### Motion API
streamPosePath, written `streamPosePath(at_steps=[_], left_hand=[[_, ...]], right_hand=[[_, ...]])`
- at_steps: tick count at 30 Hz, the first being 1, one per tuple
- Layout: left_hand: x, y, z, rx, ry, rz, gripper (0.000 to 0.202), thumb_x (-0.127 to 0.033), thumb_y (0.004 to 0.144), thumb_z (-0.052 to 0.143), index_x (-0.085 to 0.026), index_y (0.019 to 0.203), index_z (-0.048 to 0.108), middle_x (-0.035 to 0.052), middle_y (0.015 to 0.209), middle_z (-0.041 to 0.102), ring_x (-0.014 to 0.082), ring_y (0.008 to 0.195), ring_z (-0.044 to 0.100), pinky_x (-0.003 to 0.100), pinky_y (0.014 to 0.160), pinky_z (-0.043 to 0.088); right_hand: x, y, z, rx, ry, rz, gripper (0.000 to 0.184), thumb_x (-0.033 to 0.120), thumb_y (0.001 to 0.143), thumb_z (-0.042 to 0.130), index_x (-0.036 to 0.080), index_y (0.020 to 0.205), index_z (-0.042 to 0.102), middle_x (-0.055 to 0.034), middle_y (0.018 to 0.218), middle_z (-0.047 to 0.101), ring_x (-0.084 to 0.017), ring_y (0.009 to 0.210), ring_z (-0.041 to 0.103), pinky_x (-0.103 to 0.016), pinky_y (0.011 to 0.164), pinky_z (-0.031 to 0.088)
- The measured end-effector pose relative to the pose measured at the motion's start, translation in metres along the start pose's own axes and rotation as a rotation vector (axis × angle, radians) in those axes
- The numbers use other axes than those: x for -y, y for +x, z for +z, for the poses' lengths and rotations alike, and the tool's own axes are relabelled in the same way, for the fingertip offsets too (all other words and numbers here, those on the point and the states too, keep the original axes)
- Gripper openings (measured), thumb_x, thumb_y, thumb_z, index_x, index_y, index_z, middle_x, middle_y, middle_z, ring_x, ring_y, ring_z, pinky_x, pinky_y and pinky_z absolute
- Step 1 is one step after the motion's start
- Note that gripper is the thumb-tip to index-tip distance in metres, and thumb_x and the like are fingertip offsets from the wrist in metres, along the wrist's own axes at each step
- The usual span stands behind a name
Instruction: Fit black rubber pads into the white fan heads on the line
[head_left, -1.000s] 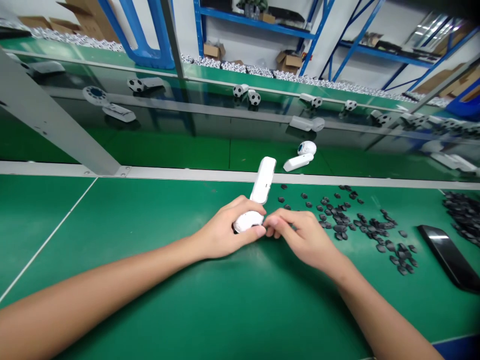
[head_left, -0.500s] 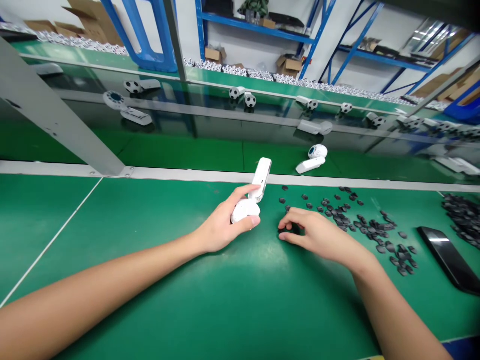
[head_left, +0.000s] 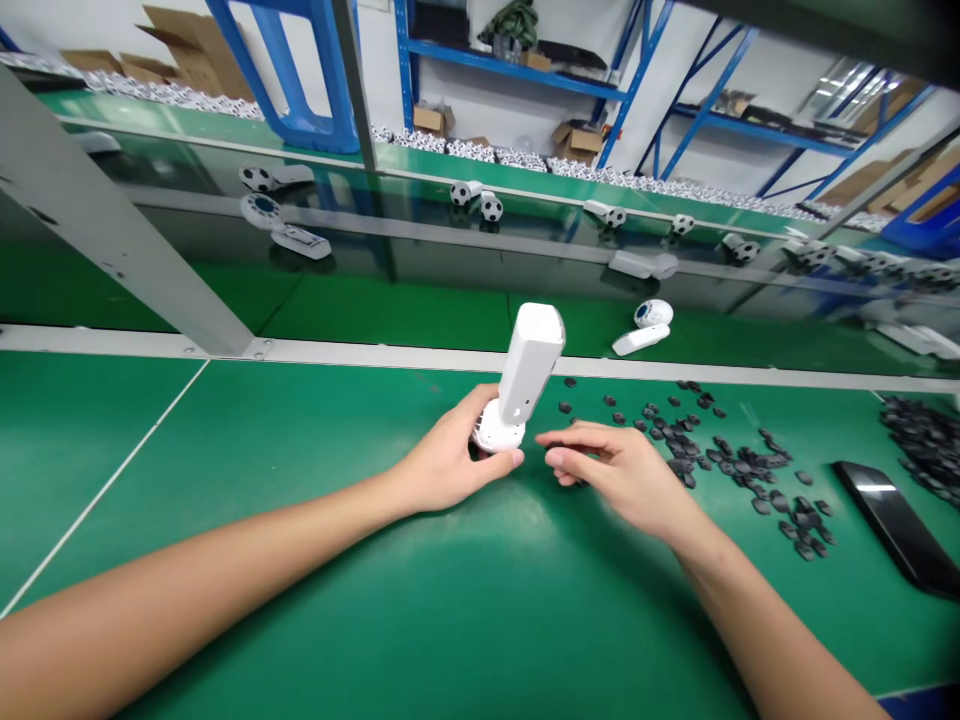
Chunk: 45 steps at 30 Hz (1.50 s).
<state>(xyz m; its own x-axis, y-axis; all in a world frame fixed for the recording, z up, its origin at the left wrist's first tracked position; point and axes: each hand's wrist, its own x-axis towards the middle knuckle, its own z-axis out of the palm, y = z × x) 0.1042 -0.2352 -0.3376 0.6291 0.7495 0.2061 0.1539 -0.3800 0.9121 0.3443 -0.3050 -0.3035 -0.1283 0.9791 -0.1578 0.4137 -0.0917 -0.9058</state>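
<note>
My left hand (head_left: 450,462) grips the round head of a white handheld fan (head_left: 523,380), whose handle stands tilted up and toward me. Close beside it on the right, my right hand (head_left: 611,468) has its fingers curled in a pinch on a small black part (head_left: 571,462) just above the green mat (head_left: 315,560). A scatter of several small black parts (head_left: 720,465) lies right of that hand.
A black phone (head_left: 896,525) lies at the right edge. Beyond a grey rail (head_left: 375,352) runs a conveyor (head_left: 420,310) carrying white fans (head_left: 643,328) and football-patterned ones (head_left: 472,198). A grey slanted post (head_left: 112,240) stands at left. Blue shelving with boxes is behind.
My left hand has tipped the fan's handle upright. My right hand went right to the black parts, then came back toward the fan with its fingers pinched.
</note>
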Motion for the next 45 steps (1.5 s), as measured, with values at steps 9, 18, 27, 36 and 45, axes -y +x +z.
streamPosePath(at_steps=[9, 18, 27, 36, 45], left_hand=[[-0.008, -0.002, 0.003, 0.141, 0.07, 0.138, 0.055, -0.019, 0.088, 0.07, -0.025, 0.139, 0.05, 0.0072, 0.129, 0.061, 0.0247, 0.115, 0.06, 0.036, 0.098, 0.049], [-0.007, -0.003, 0.005, 0.188, 0.11, 0.139, 0.051, -0.022, 0.092, 0.065, -0.023, 0.141, 0.05, 0.0101, 0.126, 0.058, 0.0254, 0.116, 0.059, 0.039, 0.099, 0.051], [-0.01, -0.001, 0.004, 0.18, 0.122, 0.148, 0.055, -0.021, 0.084, 0.067, -0.021, 0.138, 0.053, 0.0108, 0.12, 0.061, 0.0273, 0.114, 0.057, 0.039, 0.096, 0.052], [-0.003, 0.004, 0.001, -0.026, -0.279, -0.102, 0.048, -0.048, 0.081, 0.077, -0.014, 0.112, 0.063, 0.0053, 0.096, 0.065, 0.0155, 0.079, 0.057, 0.027, 0.073, 0.048], [0.005, 0.094, -0.056, -0.279, 0.044, -0.291, 0.05, -0.052, 0.096, 0.05, -0.015, 0.129, 0.055, 0.008, 0.097, 0.065, 0.0106, 0.057, 0.052, 0.021, 0.045, 0.033]], right_hand=[[0.006, -0.003, 0.013, 0.043, 0.156, 0.13, 0.03, 0.046, 0.084, 0.083, 0.016, 0.087, 0.08, -0.0033, 0.073, 0.074, -0.014, 0.063, 0.067, -0.024, 0.061, 0.057], [0.009, -0.002, 0.026, -0.123, -0.039, 0.186, 0.03, 0.044, 0.076, 0.085, 0.015, 0.077, 0.077, -0.0046, 0.062, 0.07, -0.017, 0.056, 0.064, -0.027, 0.054, 0.05], [-0.003, 0.002, 0.029, -0.133, -0.175, 0.13, 0.039, 0.055, 0.081, 0.078, 0.017, 0.076, 0.078, -0.0051, 0.061, 0.071, -0.02, 0.055, 0.063, -0.03, 0.055, 0.047], [0.002, 0.001, 0.026, 0.011, -0.303, -0.33, 0.043, 0.046, 0.111, 0.037, 0.023, 0.097, 0.071, -0.0039, 0.093, 0.072, -0.019, 0.085, 0.066, -0.03, 0.078, 0.049], [-0.02, 0.016, -0.055, -0.314, -0.374, -0.202, 0.048, 0.053, 0.109, 0.036, 0.023, 0.107, 0.074, -0.0063, 0.098, 0.075, -0.025, 0.09, 0.069, -0.036, 0.085, 0.05]])
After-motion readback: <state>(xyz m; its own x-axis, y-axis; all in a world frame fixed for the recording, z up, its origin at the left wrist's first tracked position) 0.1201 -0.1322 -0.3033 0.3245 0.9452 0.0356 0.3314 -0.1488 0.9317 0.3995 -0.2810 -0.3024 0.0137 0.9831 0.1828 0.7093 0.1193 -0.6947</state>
